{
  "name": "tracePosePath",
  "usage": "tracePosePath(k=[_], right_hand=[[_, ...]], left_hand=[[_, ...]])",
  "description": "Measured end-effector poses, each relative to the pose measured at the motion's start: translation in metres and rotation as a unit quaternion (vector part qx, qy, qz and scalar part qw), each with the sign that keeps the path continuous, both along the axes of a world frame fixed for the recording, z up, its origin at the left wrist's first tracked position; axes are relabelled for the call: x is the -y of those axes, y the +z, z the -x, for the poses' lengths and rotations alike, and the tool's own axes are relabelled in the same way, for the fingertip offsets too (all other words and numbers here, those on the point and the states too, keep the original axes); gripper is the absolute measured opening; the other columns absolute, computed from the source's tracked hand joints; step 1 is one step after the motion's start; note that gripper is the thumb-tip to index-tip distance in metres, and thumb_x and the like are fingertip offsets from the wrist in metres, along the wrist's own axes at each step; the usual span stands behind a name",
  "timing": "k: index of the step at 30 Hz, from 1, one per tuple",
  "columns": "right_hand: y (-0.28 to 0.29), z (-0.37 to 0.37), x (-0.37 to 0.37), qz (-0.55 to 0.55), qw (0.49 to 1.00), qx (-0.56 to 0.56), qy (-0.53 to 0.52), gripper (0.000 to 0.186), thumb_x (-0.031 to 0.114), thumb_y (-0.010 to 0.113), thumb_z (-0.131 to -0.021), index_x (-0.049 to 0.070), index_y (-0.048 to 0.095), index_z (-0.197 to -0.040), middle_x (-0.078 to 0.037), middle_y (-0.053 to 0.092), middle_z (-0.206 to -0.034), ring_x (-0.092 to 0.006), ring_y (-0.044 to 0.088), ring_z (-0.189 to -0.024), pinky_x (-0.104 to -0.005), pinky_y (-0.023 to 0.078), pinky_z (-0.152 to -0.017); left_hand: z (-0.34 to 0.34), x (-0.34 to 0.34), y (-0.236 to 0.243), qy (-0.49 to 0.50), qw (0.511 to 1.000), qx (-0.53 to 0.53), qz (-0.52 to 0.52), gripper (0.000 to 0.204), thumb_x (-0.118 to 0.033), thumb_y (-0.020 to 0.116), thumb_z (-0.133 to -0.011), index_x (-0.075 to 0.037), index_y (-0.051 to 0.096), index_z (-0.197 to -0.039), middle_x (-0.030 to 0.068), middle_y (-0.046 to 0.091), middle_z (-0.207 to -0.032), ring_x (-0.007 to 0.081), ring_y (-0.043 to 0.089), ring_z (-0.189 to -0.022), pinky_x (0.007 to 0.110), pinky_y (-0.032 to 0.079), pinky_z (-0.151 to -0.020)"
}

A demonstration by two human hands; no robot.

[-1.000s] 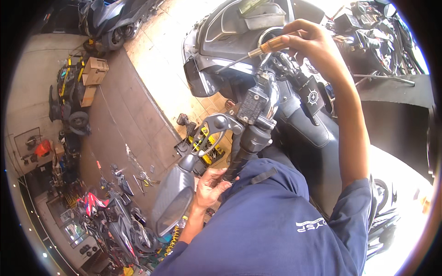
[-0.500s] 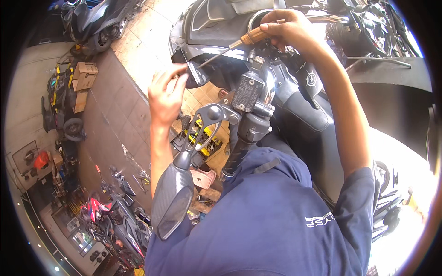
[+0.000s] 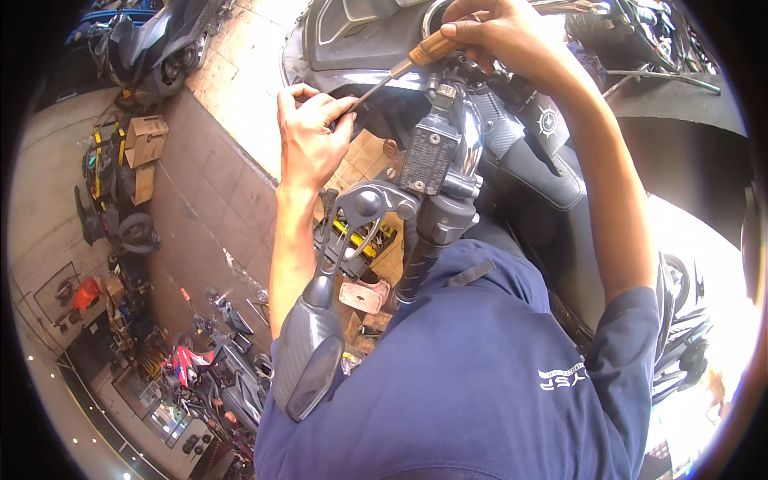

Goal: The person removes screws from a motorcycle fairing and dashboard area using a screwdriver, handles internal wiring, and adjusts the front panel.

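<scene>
A right hand (image 3: 506, 36) grips the wooden handle (image 3: 434, 46) of a screwdriver (image 3: 410, 62) slanting across the lower edge of the front panel (image 3: 364, 46) on a bike (image 3: 544, 188), near the far edge of the brake reservoir (image 3: 430, 160), while the left hand (image 3: 312, 132) draws its fingers narrowly together at the shaft's end; whether they pinch it cannot be told. Looking light, stiff and hardly fragile, the screwdriver should sit surest by its thick handle, the slim metal shaft (image 3: 374, 92), likely slick, suiting only a steadying fingertip touch.
</scene>
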State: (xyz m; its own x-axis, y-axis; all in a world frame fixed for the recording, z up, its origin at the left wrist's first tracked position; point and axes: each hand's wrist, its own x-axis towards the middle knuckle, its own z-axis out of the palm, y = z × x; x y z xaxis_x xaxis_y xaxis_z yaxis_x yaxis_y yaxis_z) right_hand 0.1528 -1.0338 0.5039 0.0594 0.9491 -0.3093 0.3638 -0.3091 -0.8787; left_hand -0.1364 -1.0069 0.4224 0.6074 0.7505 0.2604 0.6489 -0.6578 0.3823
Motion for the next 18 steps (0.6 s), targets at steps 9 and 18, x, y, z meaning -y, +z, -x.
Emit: tracePosePath(k=[9, 18], right_hand=[[-0.025, -0.013, -0.017, 0.017, 0.978, 0.150, 0.145, 0.045, 0.044, 0.066, -0.093, 0.004, 0.071, -0.111, -0.008, 0.066, -0.082, -0.0147, 0.060, -0.073, -0.0313, 0.047, -0.067], [-0.031, -0.018, -0.012, -0.159, 0.939, 0.179, 0.246, 0.034, 0.034, 0.071, -0.090, 0.010, 0.058, -0.109, -0.009, 0.069, -0.093, -0.0226, 0.063, -0.087, -0.0387, 0.048, -0.077]], left_hand=[[0.001, -0.001, -0.008, 0.022, 0.999, 0.032, 0.002, 0.019, -0.003, 0.074, -0.074, -0.008, 0.078, -0.091, 0.0023, 0.069, -0.080, 0.0251, 0.049, -0.101, 0.039, 0.041, -0.094], [-0.001, -0.009, -0.013, 0.003, 0.997, 0.082, 0.008, 0.014, -0.001, 0.074, -0.069, -0.005, 0.075, -0.083, 0.0035, 0.068, -0.075, 0.0249, 0.051, -0.094, 0.038, 0.040, -0.092]])
